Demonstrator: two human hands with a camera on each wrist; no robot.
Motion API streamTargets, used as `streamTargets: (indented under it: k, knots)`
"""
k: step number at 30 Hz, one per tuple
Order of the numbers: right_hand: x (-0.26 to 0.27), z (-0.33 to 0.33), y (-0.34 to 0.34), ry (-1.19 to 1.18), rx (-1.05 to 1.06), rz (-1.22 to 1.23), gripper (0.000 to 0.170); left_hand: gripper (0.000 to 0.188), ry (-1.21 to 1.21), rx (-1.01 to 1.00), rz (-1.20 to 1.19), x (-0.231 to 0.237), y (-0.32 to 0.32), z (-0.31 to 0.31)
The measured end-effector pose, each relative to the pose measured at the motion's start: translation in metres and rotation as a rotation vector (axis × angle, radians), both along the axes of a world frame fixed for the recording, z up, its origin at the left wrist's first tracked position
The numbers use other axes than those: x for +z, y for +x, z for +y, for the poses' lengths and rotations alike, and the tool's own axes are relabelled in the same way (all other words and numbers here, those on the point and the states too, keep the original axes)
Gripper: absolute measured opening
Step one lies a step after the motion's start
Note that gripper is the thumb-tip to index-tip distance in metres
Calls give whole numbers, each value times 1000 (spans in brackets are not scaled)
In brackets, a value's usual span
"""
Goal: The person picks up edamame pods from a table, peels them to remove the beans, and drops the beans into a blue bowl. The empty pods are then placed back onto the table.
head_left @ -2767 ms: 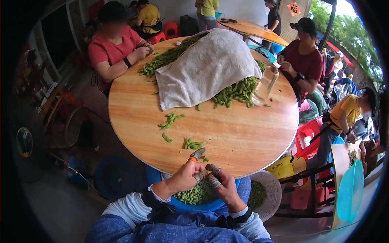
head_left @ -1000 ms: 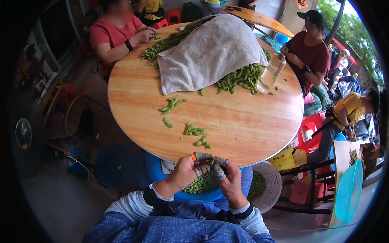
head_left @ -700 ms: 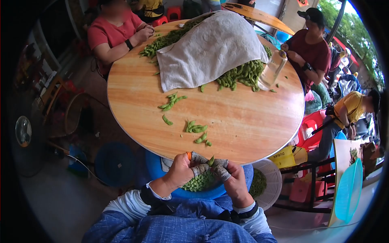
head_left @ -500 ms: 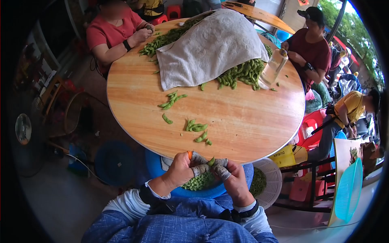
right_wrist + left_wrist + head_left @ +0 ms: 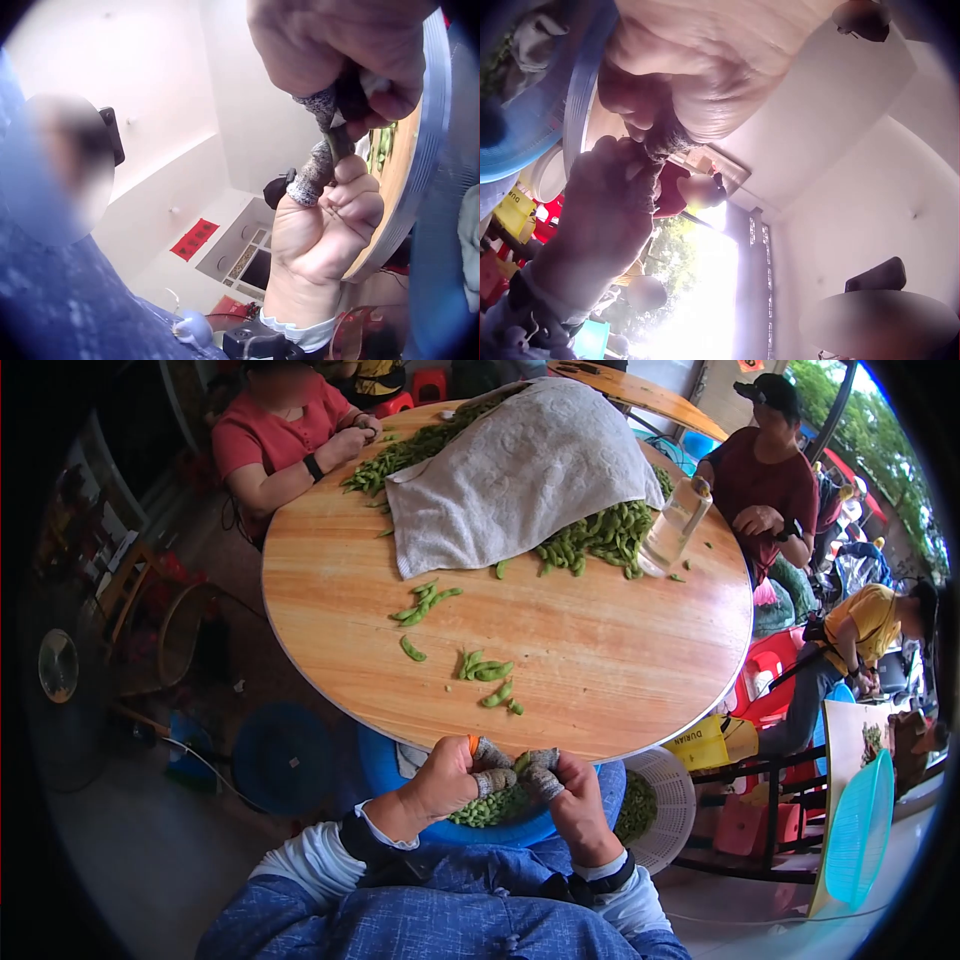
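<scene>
Round light-wood table (image 5: pixel 380 695) fills the middle of the head view, with a grey-white towelling cloth (image 5: pixel 510 480) draped over a heap of green bean pods (image 5: pixel 605 538) toward its far edge. Action is at the near edge: 1 short green bean pod (image 5: pixel 522 762) is between the fingertips of the person's left hand (image 5: pixel 440 780) and right hand (image 5: pixel 585 815), on the basin side of the table. Both hands pinch it, thumb against index, with grey speckled wraps (image 5: pixel 492 780) on those digits. Key relation: pod lies to the right of and slightly ahead of the left hand, to the left of and ahead of the right. Neither hand is nearer; both touch it. Long axis is hard to call: visible green seems to point away from the body, toward the table, but the wraps mask most of it. Right wrist view confirms green between the 2 thumb wraps; left wrist view is too shadowed to tell. Round blue plastic basin (image 5: pixel 375 765) sits under the near edge, pale green shelled beans (image 5: pixel 485 810) inside, just below the hands. My read: opening the pod turns on that alignment, hands opposed, basin underneath. White perforated plastic basket (image 5: pixel 687 820) is right of the basin, below the near right edge. Loose green pods (image 5: pixel 492 672) lie on the table beyond the fingertips, none touching the hands.
</scene>
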State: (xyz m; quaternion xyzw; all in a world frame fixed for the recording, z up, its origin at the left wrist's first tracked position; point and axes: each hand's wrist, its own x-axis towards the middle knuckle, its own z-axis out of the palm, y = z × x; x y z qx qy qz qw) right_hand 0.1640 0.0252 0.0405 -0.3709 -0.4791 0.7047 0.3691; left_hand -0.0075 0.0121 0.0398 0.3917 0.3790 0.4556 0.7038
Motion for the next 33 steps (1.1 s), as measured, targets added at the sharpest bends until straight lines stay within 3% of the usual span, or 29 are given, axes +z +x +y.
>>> streamTargets:
  k: [7, 19, 22, 25, 28, 31, 33]
  knots:
    - [0, 2, 10, -103, 68, 58, 16, 8, 29, 24, 110, 0, 0, 1]
    - [-12, -3, 4, -56, 57, 7, 18, 10, -83, -54, 23, -5, -2, -1]
    - [-15, -2, 1, -74, 12, 29, 17, 19, 139, -48, 342, -11, 3, -7]
    - [-13, -5, -3, -107, -32, 57, 16, 31, 833, 34, 1210, -1, 6, -12]
    - [-12, -5, -2, -61, -15, 65, 16, 38, 975, 78, 1230, -16, 3, -12]
    - [-16, -9, -2, 15, 11, 107, 17, 30, 984, 149, 1024, -24, 3, -7]
    - [-25, -15, -5, 69, 62, 86, 17, 26, 743, 107, 890, -24, 1, -5]
